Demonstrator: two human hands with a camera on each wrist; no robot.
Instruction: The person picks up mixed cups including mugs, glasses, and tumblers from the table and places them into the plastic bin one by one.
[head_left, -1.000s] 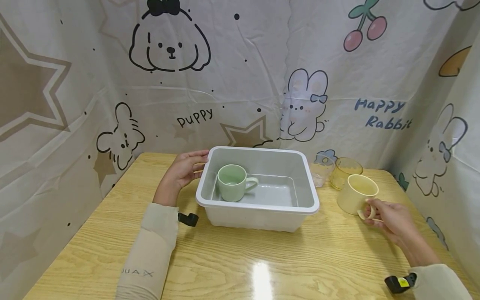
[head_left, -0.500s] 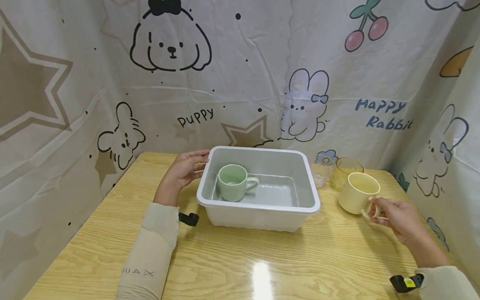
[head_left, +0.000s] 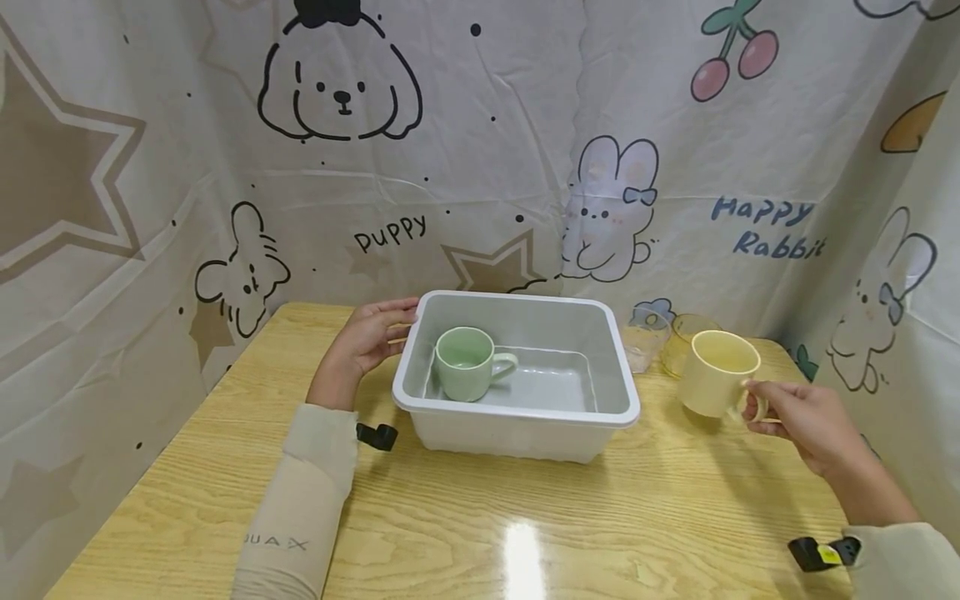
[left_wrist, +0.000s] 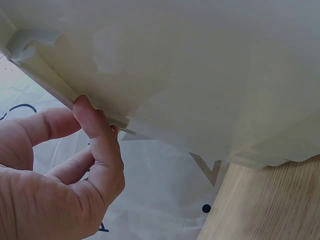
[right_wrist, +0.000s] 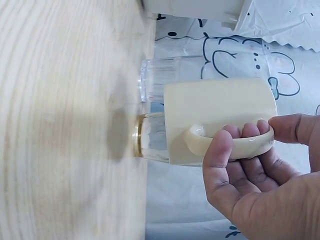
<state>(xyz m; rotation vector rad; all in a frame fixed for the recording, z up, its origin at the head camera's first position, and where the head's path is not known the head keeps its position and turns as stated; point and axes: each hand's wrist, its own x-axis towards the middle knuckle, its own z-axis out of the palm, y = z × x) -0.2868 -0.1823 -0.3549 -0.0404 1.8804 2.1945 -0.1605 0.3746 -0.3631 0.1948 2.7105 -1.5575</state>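
In the head view, my right hand (head_left: 802, 421) holds a pale yellow mug (head_left: 716, 375) by its handle. The right wrist view shows fingers hooked through the mug's handle (right_wrist: 240, 145), the thumb near its top. A gap separates the mug's base from the table, and the mug is nearly upright. My left hand (head_left: 367, 337) grips the left rim of a light grey plastic tub (head_left: 517, 429); in the left wrist view, curled fingers (left_wrist: 100, 137) touch the underside of that rim. Inside the tub, toward the left, a green mug (head_left: 465, 367) stands upright with its handle to the right.
A clear glass (head_left: 643, 346) stands just right of the tub. Beside it, an amber glass (head_left: 675, 354) is partly hidden behind the yellow mug. A wooden table (head_left: 420, 525) bears everything. Printed cloth (head_left: 480, 150) hangs behind and along both sides.
My right hand has raised the yellow mug off the table, moving slightly up and to the right. My left hand, the tub and the green mug have stayed in place.
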